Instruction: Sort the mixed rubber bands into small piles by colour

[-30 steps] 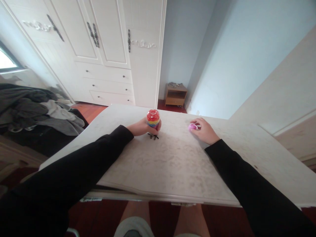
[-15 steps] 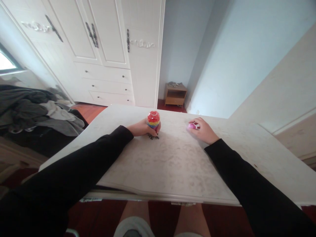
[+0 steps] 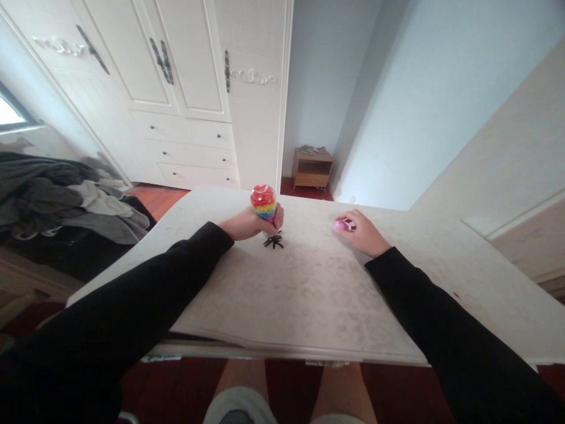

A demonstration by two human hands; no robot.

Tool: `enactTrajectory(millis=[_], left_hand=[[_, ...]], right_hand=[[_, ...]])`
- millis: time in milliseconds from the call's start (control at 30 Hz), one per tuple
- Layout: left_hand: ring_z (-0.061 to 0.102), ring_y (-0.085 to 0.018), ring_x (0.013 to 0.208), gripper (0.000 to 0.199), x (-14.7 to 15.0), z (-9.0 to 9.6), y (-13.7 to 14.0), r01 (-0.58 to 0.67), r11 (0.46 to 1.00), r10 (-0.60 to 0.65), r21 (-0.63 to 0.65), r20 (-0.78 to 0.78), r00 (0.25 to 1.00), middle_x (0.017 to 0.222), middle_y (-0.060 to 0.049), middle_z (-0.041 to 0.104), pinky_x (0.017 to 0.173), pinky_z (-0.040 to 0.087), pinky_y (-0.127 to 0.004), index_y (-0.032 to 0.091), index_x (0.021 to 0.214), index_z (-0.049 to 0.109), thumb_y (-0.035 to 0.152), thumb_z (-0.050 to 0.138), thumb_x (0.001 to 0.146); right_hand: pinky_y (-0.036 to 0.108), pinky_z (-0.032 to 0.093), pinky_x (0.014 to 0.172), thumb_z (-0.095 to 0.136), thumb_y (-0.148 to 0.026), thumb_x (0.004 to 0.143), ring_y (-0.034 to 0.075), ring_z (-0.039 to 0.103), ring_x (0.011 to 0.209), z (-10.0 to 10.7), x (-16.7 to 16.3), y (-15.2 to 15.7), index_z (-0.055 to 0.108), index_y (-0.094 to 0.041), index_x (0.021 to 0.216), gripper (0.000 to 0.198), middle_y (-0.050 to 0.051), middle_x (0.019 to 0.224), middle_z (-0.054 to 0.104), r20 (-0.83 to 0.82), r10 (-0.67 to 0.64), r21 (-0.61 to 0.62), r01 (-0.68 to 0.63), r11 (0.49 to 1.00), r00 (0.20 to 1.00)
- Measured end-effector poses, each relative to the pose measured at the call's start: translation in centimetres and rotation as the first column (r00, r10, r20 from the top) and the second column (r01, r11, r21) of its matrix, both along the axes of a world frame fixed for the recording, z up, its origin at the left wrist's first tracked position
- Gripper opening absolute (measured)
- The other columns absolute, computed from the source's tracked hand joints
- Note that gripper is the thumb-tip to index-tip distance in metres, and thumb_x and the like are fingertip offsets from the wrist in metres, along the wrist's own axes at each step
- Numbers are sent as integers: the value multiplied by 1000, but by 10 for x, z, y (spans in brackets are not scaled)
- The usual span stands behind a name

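My left hand is closed around a clear rounded jar held tilted above the table. Through its wall show bands of small red, yellow, blue and purple pieces. Just under that hand, some thin black strands lie on the tabletop in a spider-like shape; what they are I cannot make out. To the right, my right hand grips a small shiny pink rounded piece between thumb and fingers, low over the table. Its underside is hidden.
Both forearms reach over a white marbled table. Beyond it stand a white wardrobe and a small wooden nightstand. Grey and white clothes are heaped at the left.
My left hand has shifted the jar a little left and farther away, tilting it, and more of the black strands shows. My right hand stays in place with the pink piece.
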State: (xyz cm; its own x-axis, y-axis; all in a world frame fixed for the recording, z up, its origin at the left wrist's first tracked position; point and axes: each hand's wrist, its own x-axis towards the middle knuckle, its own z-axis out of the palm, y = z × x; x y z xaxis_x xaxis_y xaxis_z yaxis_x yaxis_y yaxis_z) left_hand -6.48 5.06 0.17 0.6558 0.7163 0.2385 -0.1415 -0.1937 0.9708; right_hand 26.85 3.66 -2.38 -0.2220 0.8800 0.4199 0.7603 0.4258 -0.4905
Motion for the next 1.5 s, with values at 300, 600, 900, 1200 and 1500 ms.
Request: enactTrajectory(millis=[300, 600, 900, 1200, 1500], left_hand=[[53, -11, 64, 18, -2, -1, 1, 18, 996, 7, 86, -280, 960, 69, 1, 59, 56, 42, -22, 14, 68, 60, 9, 76, 62], [63, -14, 73, 25, 0, 6, -5, -104, 989, 117, 101, -135, 984, 79, -2, 69, 64, 50, -25, 14, 80, 63, 13, 81, 63], [51, -10, 59, 22, 9, 2, -8, -3, 1000, 4, -14, 50, 999, 63, 2, 58, 53, 35, -25, 16, 66, 55, 3, 67, 52], [49, -11, 57, 23, 6, 6, -8, -30, 999, 32, -31, 83, 996, 59, 2, 57, 51, 33, -26, 17, 64, 54, 4, 65, 49], [49, -10, 57, 22, 8, 7, -10, -41, 999, 41, -4, 41, 998, 59, 2, 57, 50, 33, -25, 16, 62, 54, 2, 65, 49]], right_hand=[[41, 57, 85, 66, -29, 78, 25, 66, 94, 0, -1, 0, 71, -20, 96, 21, 9, 101, 66, 14, 9, -17, -8, 1000, 1000], [39, 56, 84, 66, -28, 78, 25, 66, 94, -1, 0, 0, 71, -21, 96, 20, 8, 102, 67, 24, 17, -18, -16, 1000, 1000], [40, 55, 89, 66, -28, 77, 25, 66, 94, 1, -3, -2, 71, -20, 95, 20, 8, 101, 67, 44, 22, -15, -21, 1000, 999], [41, 55, 89, 65, -28, 77, 25, 66, 93, -3, -1, 0, 71, -21, 95, 20, 8, 99, 68, 52, 25, 0, -25, 1000, 998], [41, 54, 89, 62, -26, 80, 25, 65, 90, -3, 1, 1, 71, -21, 94, 18, 9, 98, 68, 47, 16, 21, -17, 1000, 999]])
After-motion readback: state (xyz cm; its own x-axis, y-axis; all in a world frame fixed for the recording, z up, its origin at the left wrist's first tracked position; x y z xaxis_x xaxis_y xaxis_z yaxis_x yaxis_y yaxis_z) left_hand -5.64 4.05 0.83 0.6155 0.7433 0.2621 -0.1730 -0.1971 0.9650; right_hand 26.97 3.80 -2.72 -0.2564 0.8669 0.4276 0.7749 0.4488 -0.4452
